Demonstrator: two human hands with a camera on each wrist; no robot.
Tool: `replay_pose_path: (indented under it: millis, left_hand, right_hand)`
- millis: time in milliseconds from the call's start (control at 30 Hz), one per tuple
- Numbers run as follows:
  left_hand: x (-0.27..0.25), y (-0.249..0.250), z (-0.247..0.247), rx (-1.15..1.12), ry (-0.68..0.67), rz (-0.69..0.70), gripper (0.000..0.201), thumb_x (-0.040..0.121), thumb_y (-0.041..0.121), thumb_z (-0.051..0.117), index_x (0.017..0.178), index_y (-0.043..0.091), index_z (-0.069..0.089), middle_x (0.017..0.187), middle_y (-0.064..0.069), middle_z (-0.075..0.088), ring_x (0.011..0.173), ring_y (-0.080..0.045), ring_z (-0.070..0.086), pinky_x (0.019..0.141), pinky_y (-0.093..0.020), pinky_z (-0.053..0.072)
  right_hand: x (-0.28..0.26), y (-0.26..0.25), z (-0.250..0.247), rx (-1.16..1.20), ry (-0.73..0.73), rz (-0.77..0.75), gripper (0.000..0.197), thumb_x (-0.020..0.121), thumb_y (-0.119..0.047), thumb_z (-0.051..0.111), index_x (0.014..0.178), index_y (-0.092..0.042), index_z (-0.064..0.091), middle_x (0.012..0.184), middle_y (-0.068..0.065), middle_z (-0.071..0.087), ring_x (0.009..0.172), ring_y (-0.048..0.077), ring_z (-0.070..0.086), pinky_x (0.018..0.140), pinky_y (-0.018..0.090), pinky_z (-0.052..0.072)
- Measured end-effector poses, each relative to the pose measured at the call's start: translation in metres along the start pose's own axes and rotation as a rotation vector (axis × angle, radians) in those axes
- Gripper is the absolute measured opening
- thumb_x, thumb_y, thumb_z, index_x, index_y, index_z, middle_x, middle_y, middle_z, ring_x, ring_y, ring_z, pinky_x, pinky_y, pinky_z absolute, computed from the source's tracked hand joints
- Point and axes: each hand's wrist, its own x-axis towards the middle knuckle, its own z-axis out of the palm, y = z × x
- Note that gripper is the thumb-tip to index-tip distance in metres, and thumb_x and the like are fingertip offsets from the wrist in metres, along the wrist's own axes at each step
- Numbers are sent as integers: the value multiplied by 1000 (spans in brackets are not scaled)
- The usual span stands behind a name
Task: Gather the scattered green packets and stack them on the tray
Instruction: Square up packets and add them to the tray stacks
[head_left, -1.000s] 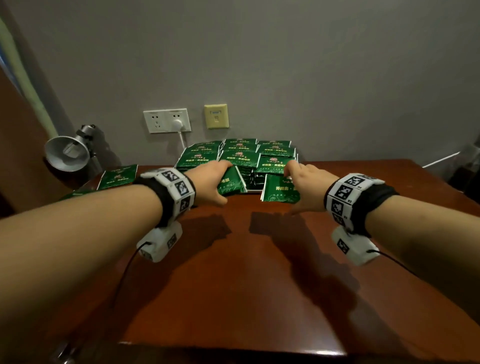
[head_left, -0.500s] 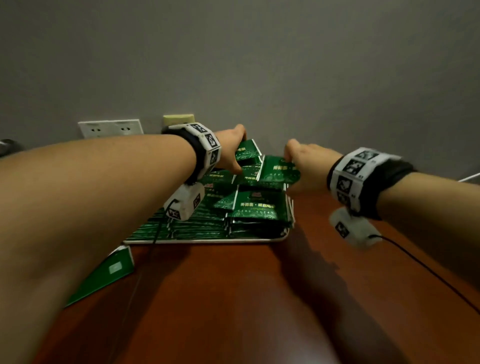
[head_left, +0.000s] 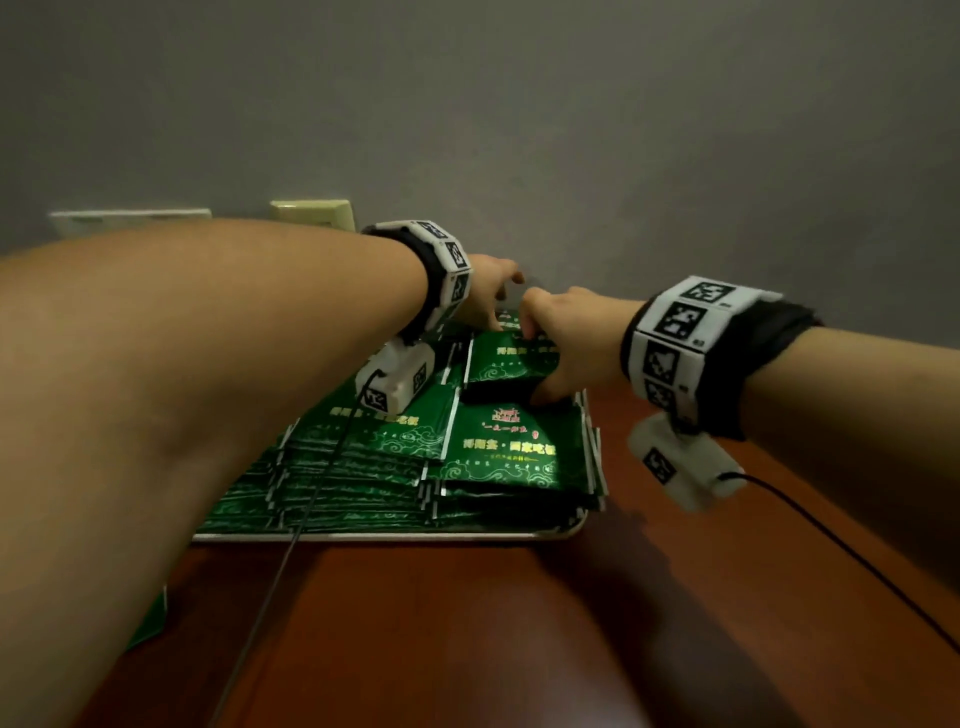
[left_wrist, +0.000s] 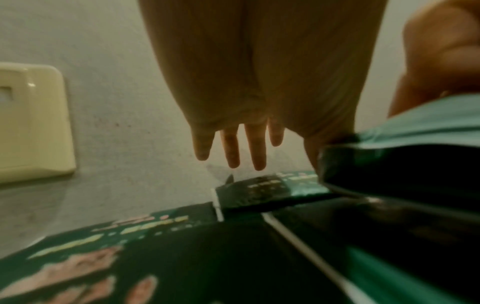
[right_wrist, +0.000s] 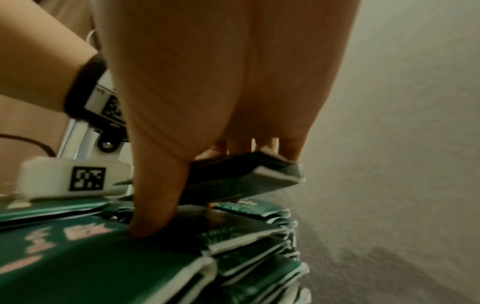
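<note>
Several stacks of green packets (head_left: 498, 452) fill a white tray (head_left: 395, 535) on the brown table. My right hand (head_left: 556, 348) pinches one green packet (head_left: 511, 358) just above the back right stack, thumb below and fingers over its far edge. In the right wrist view that packet (right_wrist: 246, 170) hangs tilted over the pile, and the thumb tip touches the stack under it. My left hand (head_left: 491, 299) hovers beside it over the back of the tray. Its fingers (left_wrist: 231, 148) are straight and hold nothing.
One loose green packet (head_left: 148, 623) lies on the table left of the tray, partly hidden by my left forearm. The grey wall stands right behind the tray, with a cream wall plate (head_left: 311, 215) and a white socket (head_left: 130, 218). Wrist camera cables trail over the table.
Both hands have reached farther back over the tray. The left hand has let go of its packet and opened. The right hand has brought its packet down close to the back stack.
</note>
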Motion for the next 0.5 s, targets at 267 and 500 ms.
replay_pose_path:
  millis: [267,500]
  left_hand:
    - [-41,-26,-23,1,171,-83,63,94,44,56,146,15,36,142,-5,50,126,-25,50,105,-36,39]
    - [-101,-37,-19,49,134,-145,54,97,40,52,144,15,39,136,-4,57,120,-24,55,100,-33,42]
  right_hand:
    - [13,-19,1,60,-30,31,73,70,-50,81,123,-16,44,116,2,54,92,19,48,77,32,42]
    - [-19,-31,-16,85,14,44,64,78,-45,77,128,-18,47,130,3,54,113,25,54,93,38,46]
